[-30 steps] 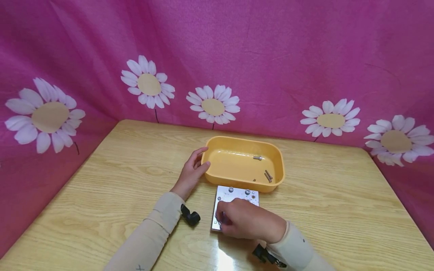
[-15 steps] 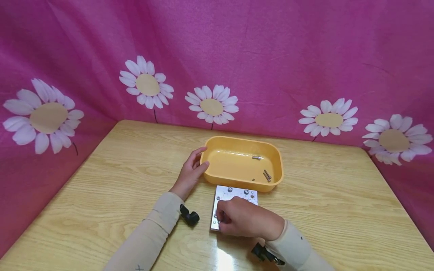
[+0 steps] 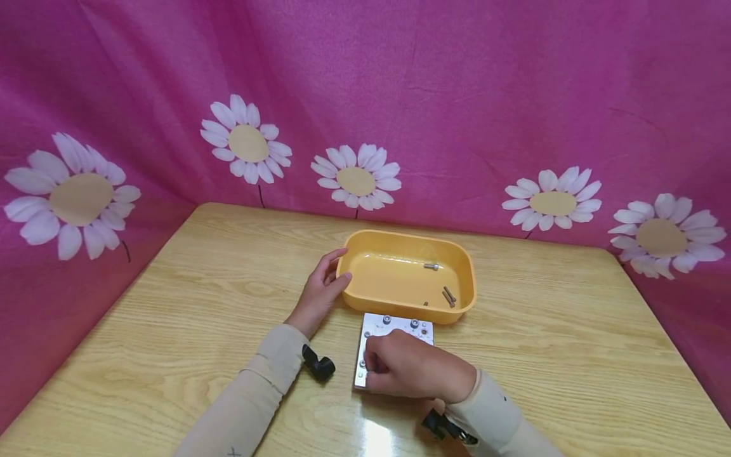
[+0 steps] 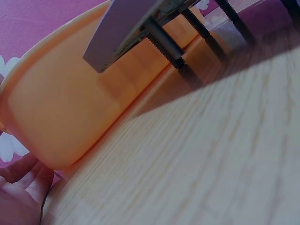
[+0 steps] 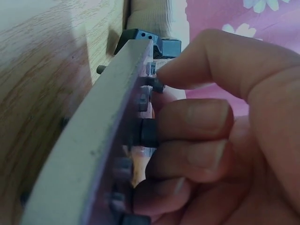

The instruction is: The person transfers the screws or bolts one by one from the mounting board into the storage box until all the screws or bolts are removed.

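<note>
In the head view my left hand [image 3: 316, 297] holds the left end of a yellow plastic tray [image 3: 394, 310], thumb at its rim. My right hand [image 3: 419, 368] lies over the near part of a silver metal plate [image 3: 374, 327]. Seen from the right wrist, thumb and index finger pinch a small dark screw [image 5: 156, 85] standing in the plate; the other fingers curl beside a larger screw head [image 5: 149, 132]. Threaded screw ends [image 4: 166, 47] stick out below the plate in the left wrist view, and it stands raised off the table. My hand hides much of its top.
Inside the tray lie a loose socket-head screw [image 3: 431, 266], a pair of longer screws [image 3: 448, 296] and a tiny piece [image 3: 426, 303]. The plate stands just in front of the tray on the wooden table [image 3: 228, 285]. A pink flowered cloth [image 3: 445, 95] hangs behind.
The right fingers shift slightly at the same screw on the plate. The left hand stays on the tray. The whole head view drifts a little.
</note>
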`<state>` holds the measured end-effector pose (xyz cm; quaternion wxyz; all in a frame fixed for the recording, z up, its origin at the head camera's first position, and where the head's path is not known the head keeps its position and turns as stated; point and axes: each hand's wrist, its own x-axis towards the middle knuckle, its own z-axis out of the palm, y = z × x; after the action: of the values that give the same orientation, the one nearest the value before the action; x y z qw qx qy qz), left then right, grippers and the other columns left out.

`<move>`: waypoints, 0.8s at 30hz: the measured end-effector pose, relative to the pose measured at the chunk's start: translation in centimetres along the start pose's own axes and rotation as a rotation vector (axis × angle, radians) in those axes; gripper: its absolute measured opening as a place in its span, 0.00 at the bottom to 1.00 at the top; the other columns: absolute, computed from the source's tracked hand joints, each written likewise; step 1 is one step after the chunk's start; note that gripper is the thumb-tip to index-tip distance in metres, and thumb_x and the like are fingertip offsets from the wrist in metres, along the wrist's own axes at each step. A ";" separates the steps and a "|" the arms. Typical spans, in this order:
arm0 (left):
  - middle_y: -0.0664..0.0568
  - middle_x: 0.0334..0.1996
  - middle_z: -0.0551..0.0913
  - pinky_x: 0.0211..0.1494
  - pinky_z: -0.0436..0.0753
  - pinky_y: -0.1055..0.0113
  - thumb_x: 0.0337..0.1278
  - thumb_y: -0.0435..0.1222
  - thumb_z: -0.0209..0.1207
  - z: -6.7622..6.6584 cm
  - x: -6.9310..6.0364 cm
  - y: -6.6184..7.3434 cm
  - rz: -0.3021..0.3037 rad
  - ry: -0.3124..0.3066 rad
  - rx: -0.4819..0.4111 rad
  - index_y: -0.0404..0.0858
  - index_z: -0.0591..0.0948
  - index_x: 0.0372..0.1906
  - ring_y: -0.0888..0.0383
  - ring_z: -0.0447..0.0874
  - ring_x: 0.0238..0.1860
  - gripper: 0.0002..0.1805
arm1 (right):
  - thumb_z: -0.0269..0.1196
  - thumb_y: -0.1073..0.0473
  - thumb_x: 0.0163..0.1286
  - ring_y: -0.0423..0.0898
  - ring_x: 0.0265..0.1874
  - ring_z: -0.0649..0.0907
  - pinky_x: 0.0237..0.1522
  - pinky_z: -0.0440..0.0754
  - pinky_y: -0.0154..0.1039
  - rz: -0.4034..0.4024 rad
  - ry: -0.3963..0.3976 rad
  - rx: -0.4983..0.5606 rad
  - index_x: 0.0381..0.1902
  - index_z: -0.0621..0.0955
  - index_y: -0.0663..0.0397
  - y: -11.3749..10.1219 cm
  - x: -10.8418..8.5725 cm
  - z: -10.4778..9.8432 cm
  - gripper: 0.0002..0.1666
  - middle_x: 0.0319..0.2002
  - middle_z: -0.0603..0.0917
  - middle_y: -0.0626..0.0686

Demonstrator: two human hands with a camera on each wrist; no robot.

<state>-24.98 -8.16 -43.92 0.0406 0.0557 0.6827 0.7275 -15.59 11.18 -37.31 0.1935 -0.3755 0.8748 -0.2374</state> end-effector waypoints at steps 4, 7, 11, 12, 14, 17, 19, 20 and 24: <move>0.37 0.67 0.64 0.63 0.73 0.59 0.65 0.33 0.56 0.2 -0.8 1.4 -0.001 -0.008 0.008 0.41 0.64 0.71 0.45 0.65 0.67 0.30 | 0.64 0.57 0.59 0.32 0.18 0.73 0.22 0.71 0.28 0.007 0.004 -0.004 0.26 0.76 0.42 0.0 0.0 0.0 0.07 0.15 0.74 0.37; 0.36 0.67 0.64 0.63 0.73 0.60 0.65 0.33 0.56 0.4 -1.2 2.0 0.002 -0.007 0.008 0.40 0.64 0.71 0.44 0.65 0.67 0.30 | 0.64 0.56 0.59 0.32 0.18 0.73 0.22 0.71 0.28 0.004 0.011 -0.011 0.26 0.76 0.42 0.0 0.1 0.1 0.07 0.15 0.74 0.37; 0.36 0.66 0.65 0.63 0.73 0.61 0.65 0.33 0.57 0.4 -1.1 1.6 0.011 -0.002 -0.002 0.41 0.65 0.70 0.45 0.65 0.67 0.30 | 0.64 0.56 0.58 0.32 0.19 0.73 0.22 0.71 0.29 0.002 0.035 -0.029 0.26 0.76 0.44 -0.2 0.1 0.2 0.07 0.16 0.74 0.38; 0.36 0.66 0.65 0.63 0.73 0.61 0.65 0.33 0.57 0.3 -0.9 1.2 0.016 0.000 -0.005 0.41 0.65 0.70 0.45 0.66 0.67 0.30 | 0.64 0.56 0.58 0.32 0.19 0.72 0.23 0.71 0.29 0.000 0.046 -0.036 0.25 0.76 0.44 -0.2 0.1 0.2 0.07 0.15 0.73 0.38; 0.38 0.65 0.66 0.62 0.74 0.61 0.65 0.33 0.57 0.2 -0.4 0.4 0.027 0.007 -0.008 0.43 0.66 0.70 0.47 0.67 0.66 0.29 | 0.64 0.56 0.58 0.33 0.19 0.72 0.23 0.71 0.29 0.002 0.063 -0.052 0.25 0.75 0.44 -0.3 0.1 0.3 0.07 0.15 0.73 0.38; 0.41 0.64 0.68 0.61 0.75 0.61 0.65 0.33 0.57 0.0 0.2 -0.8 0.038 0.023 -0.008 0.46 0.67 0.69 0.49 0.69 0.65 0.28 | 0.64 0.56 0.58 0.33 0.18 0.72 0.22 0.70 0.29 0.011 0.074 -0.067 0.25 0.75 0.44 -0.5 0.2 0.4 0.07 0.15 0.72 0.38; 0.42 0.63 0.69 0.61 0.75 0.61 0.65 0.33 0.57 0.1 0.2 -0.8 0.037 0.031 0.001 0.47 0.67 0.69 0.50 0.70 0.64 0.28 | 0.64 0.56 0.58 0.33 0.19 0.72 0.23 0.71 0.29 0.024 0.062 -0.063 0.25 0.75 0.44 -0.5 0.2 0.3 0.07 0.15 0.73 0.38; 0.43 0.63 0.69 0.61 0.75 0.61 0.65 0.33 0.57 0.1 0.2 -0.9 0.035 0.035 0.005 0.47 0.68 0.68 0.50 0.70 0.64 0.28 | 0.64 0.56 0.58 0.34 0.19 0.72 0.23 0.71 0.30 0.030 0.055 -0.060 0.25 0.76 0.44 -0.5 0.2 0.3 0.07 0.16 0.73 0.39; 0.45 0.63 0.69 0.61 0.76 0.62 0.65 0.35 0.57 0.1 0.2 -0.9 0.022 0.045 0.014 0.51 0.69 0.67 0.52 0.70 0.64 0.27 | 0.65 0.57 0.57 0.33 0.19 0.73 0.23 0.72 0.29 0.031 0.046 -0.049 0.25 0.76 0.45 -0.5 0.2 0.2 0.06 0.17 0.74 0.38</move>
<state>-25.16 -7.96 -44.77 0.0170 0.0471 0.6877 0.7242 -15.35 10.71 -37.23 0.1676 -0.3608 0.8904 -0.2213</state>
